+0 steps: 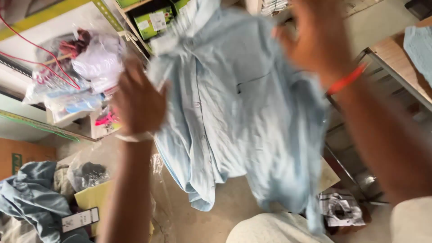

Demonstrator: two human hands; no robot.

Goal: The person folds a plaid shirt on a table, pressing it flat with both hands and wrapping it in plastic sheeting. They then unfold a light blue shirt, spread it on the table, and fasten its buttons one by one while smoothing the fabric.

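Both hands hold a pale blue shirt (238,103) up in the air over the floor; the left hand (137,101) is closed on its edge near the collar, the right hand (315,38) pinches the other shoulder, blurred. The shirt hangs open with its buttons facing the camera; plastic bags (96,58) lie on a shelf (54,126) behind the left hand; a heap of blue cloth (31,198) sits lower left.

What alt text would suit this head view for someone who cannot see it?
Two bare hands, left hand and right hand, hold up a light blue shirt by its shoulders, blurred by motion. Behind it are shelves with plastic bags; more clothes lie lower left.
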